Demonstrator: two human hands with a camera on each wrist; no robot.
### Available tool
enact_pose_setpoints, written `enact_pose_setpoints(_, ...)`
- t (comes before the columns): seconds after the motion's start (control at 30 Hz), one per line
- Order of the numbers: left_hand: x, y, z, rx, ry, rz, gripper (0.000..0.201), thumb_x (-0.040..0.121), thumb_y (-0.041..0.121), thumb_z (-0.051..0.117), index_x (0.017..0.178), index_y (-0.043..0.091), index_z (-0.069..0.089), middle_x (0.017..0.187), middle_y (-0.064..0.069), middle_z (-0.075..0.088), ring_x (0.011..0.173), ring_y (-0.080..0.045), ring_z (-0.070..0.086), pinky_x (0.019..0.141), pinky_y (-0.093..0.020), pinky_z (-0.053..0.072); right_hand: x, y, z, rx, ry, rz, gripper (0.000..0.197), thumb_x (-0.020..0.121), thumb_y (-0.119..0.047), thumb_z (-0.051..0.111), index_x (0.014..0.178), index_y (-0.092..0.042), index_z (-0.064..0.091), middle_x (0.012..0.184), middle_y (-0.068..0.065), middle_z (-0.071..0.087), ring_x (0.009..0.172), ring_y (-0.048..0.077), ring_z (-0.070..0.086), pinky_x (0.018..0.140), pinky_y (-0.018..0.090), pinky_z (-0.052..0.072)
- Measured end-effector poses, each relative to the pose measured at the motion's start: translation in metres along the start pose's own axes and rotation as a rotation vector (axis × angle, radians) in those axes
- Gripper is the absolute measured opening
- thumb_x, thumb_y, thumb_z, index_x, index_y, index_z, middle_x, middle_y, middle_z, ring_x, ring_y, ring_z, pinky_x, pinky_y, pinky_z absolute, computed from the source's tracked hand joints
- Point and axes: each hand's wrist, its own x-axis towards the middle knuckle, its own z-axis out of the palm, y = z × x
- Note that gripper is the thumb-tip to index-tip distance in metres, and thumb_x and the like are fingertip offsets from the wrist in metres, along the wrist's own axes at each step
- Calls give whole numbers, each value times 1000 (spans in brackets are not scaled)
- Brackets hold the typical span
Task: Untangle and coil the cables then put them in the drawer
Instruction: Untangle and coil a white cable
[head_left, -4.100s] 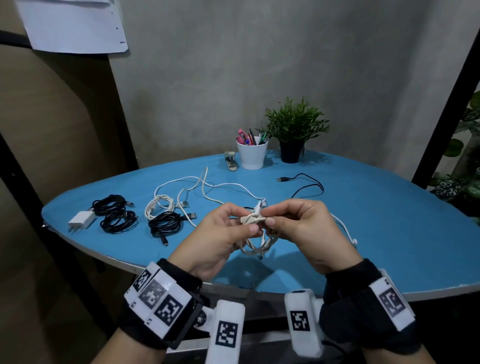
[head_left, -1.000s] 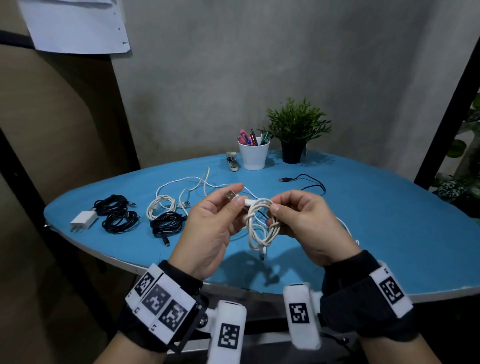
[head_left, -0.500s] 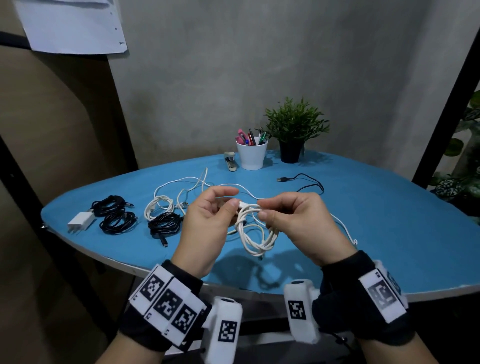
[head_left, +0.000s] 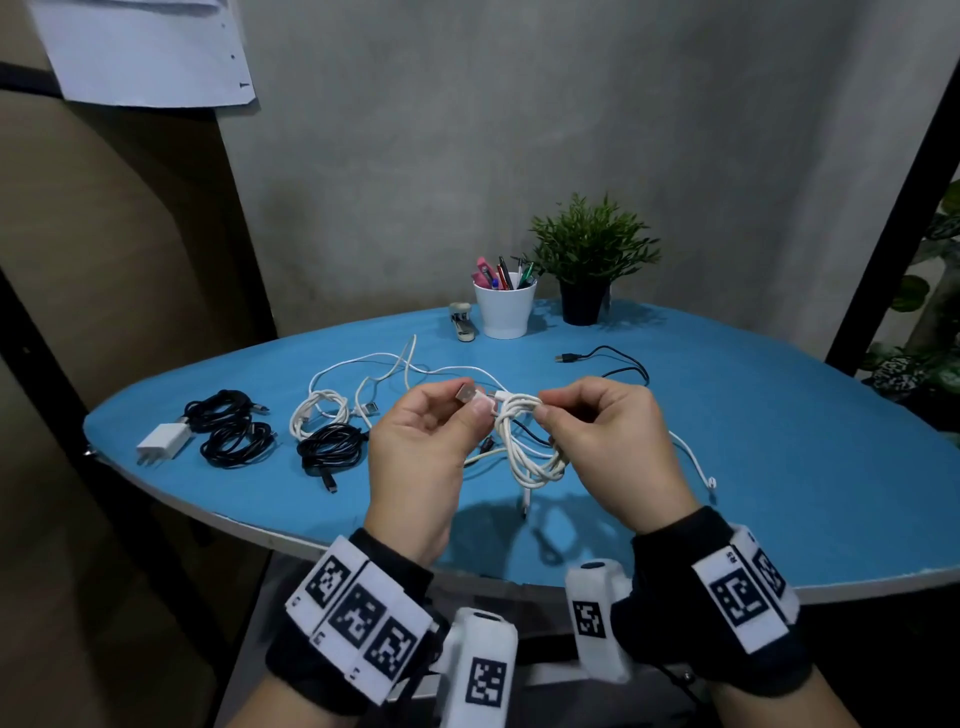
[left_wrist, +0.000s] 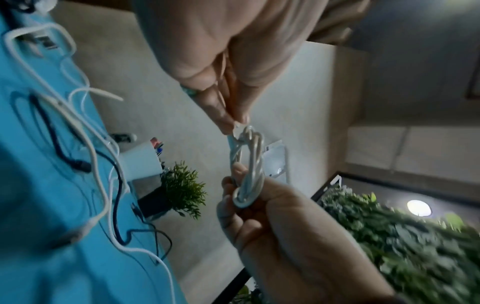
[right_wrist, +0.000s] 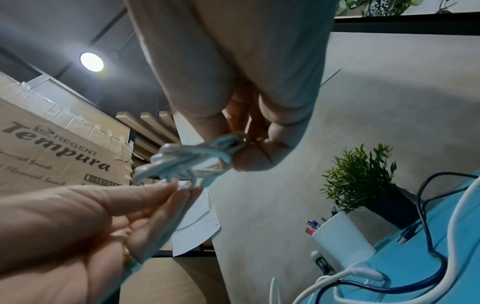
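Note:
A white cable coil (head_left: 525, 449) hangs above the blue table (head_left: 753, 467) between both hands. My left hand (head_left: 475, 402) pinches the cable's USB plug (head_left: 466, 391) just left of the coil's top. My right hand (head_left: 544, 411) pinches the top of the loops. In the left wrist view the left fingertips (left_wrist: 235, 121) hold the end where it wraps the white coil (left_wrist: 248, 164). In the right wrist view the right hand (right_wrist: 241, 142) grips the coil (right_wrist: 187, 162). No drawer is in view.
On the table's left lie two black coils (head_left: 228, 431) and a third (head_left: 330, 448), a white coil (head_left: 319, 415) and a white charger (head_left: 163, 441). Loose white cable (head_left: 374, 358) and black cable (head_left: 613, 361) sprawl behind. A stapler (head_left: 462, 322), pen cup (head_left: 504, 306) and plant (head_left: 589, 260) stand at the back.
The left hand has worked the plug end around the top of the coil; the plug, hidden half a second ago, sticks up again. The right hand keeps hold of the loops.

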Motion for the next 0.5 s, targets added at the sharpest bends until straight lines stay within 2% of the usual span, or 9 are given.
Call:
enact_pose_setpoints(0.07, 0, 1, -1, 81, -28, 53, 20, 83, -6, 61, 88, 12, 67, 87, -11, 69, 80, -18, 66, 76, -25, 56, 0, 0, -2, 2, -33, 1, 8, 78, -13, 73, 73, -20, 73, 63, -2, 69, 59, 10, 60, 62, 32, 52)
enact_pose_setpoints(0.13, 2, 3, -3, 167, -74, 89, 22, 84, -4, 61, 90, 16, 69, 90, -8, 71, 84, -13, 67, 79, -22, 54, -1, -2, -5, 17, -92, -4, 8, 78, -10, 73, 75, -18, 74, 69, 3, 71, 63, 15, 63, 68, 36, 54)
enact_pose_setpoints(0.23, 5, 6, -8, 199, -163, 70, 23, 84, -3, 61, 92, 17, 69, 89, -3, 74, 88, -12, 69, 77, -20, 52, -4, -6, -7, 64, -179, -21, 9, 79, -4, 71, 79, -13, 73, 67, 3, 70, 60, 9, 60, 63, 29, 52)
enact_pose_setpoints(0.33, 8, 9, -10, 170, -246, 3, 19, 81, 1, 62, 92, 15, 69, 85, -3, 74, 77, -12, 69, 66, -20, 53, -5, -8, -7, 135, -237, -38, 11, 79, 2, 69, 80, -9, 73, 64, -1, 68, 57, 6, 59, 60, 21, 48)
enact_pose_setpoints(0.5, 10, 12, -11, 137, -253, -59, 14, 65, 13, 70, 79, 9, 69, 68, -3, 71, 58, -10, 63, 54, -17, 50, -5, -9, -7, 157, -283, -73, 21, 78, 5, 69, 74, -15, 73, 70, 5, 71, 62, 9, 63, 64, 23, 52)
